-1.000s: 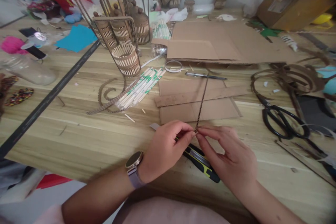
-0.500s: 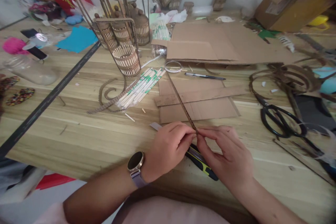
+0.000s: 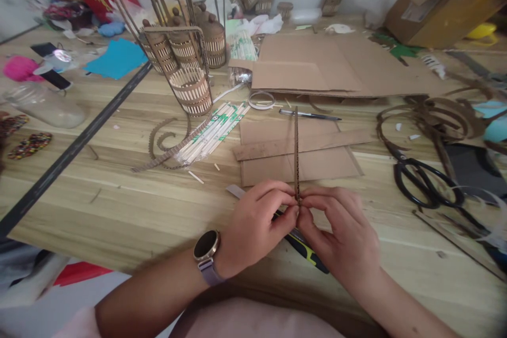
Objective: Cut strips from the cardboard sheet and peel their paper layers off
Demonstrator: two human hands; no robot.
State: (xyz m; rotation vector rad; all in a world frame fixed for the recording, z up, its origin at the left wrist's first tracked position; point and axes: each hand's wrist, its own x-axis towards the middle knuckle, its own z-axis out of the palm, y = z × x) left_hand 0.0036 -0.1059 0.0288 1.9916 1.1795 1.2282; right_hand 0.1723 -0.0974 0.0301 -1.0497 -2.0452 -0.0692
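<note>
A narrow corrugated cardboard strip [image 3: 297, 153] stands out away from me, its near end pinched between my two hands. My left hand [image 3: 259, 216], with a watch on the wrist, grips that end with thumb and fingertips. From the other side my right hand [image 3: 343, 222] pinches the same end, fingertips meeting the left ones. Under the hands lies a black and yellow utility knife [image 3: 303, 248], partly hidden, its pale blade end [image 3: 235, 190] showing beyond my left hand. Flat cardboard pieces [image 3: 261, 169] lie just past the hands.
Black-handled scissors [image 3: 428, 185] and curled cardboard strips [image 3: 428, 116] lie at the right. Bamboo-like stick baskets [image 3: 192, 92] with tall cardboard handles stand at the back left. Wrapped sticks [image 3: 216, 134], a pen [image 3: 311, 115], a tape ring [image 3: 261, 100] and a large cardboard sheet [image 3: 317, 58] lie ahead.
The cardboard strip's far end has swung rightward, from slanting left to pointing nearly straight away from me. Both hands keep their pinch with slightly shifted fingers.
</note>
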